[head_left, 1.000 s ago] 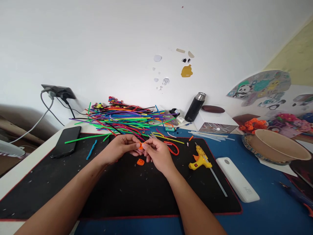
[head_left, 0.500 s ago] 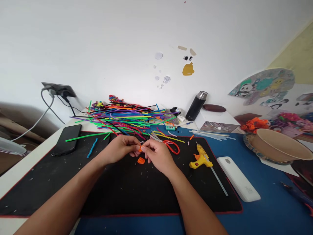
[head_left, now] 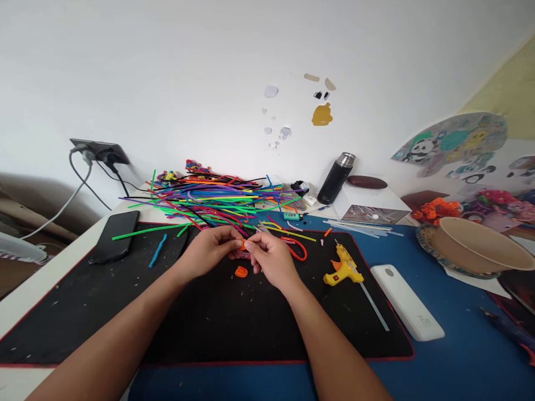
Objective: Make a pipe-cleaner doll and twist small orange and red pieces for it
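My left hand (head_left: 216,245) and my right hand (head_left: 270,253) meet over the black mat, fingertips pinched together on a small bent piece of orange pipe cleaner (head_left: 243,245). Fingers cover most of it. Just below them, a coiled orange pipe cleaner shape (head_left: 241,272) lies flat on the mat. Behind my right hand are scissors with red handles (head_left: 300,250), partly hidden by it. Something pinkish shows under the fingertips, too small to make out.
A heap of colourful pipe cleaners (head_left: 217,195) spreads along the wall. To the right lie a yellow glue gun (head_left: 345,267) and a white power bank (head_left: 407,303). A black flask (head_left: 335,179) stands behind. A phone (head_left: 118,234) and a blue twisted stem (head_left: 157,250) are left.
Both hands have risen slightly, still pinching the orange piece between them. My right hand now covers more of the scissors. The coiled orange shape stays on the mat.
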### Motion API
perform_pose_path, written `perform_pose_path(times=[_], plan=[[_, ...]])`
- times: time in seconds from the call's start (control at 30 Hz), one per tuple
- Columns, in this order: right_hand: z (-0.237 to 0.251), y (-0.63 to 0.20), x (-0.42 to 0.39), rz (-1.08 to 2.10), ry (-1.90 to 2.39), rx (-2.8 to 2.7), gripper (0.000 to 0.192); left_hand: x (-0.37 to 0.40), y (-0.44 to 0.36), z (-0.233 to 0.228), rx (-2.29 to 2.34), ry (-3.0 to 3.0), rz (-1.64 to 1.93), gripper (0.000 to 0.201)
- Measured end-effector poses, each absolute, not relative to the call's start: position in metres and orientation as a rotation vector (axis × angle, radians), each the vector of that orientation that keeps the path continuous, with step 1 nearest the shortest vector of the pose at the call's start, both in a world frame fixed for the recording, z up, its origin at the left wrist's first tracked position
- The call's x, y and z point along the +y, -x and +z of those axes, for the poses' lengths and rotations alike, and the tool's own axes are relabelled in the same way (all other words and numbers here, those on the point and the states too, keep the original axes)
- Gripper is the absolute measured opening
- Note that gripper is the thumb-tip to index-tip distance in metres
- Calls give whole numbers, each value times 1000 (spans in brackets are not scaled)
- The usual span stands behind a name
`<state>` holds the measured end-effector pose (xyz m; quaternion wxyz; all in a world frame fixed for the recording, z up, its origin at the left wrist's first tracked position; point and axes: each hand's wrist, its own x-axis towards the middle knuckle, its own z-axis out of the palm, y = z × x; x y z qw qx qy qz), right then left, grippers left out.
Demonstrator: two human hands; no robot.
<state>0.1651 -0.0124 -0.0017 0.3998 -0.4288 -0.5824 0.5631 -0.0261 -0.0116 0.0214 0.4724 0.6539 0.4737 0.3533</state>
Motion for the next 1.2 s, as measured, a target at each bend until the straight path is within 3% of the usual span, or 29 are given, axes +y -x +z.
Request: perform_pose_path(times=[0.47,0.93,1.1,1.2], plan=[[0,-164,-13,1497,1007,-1314,33,-12,20,22,997,-1349,968,34],[3,-166,-12,1487,1058,-1379,30,-11,25,22,950,-1219,925,35],[2,-165,-12,1510,1041,-1383,32,-11,28,19,917,-1122,911,55],[0,-164,-12,1499,1027,-1388,34,-10,28,20,918,-1118,870,53]])
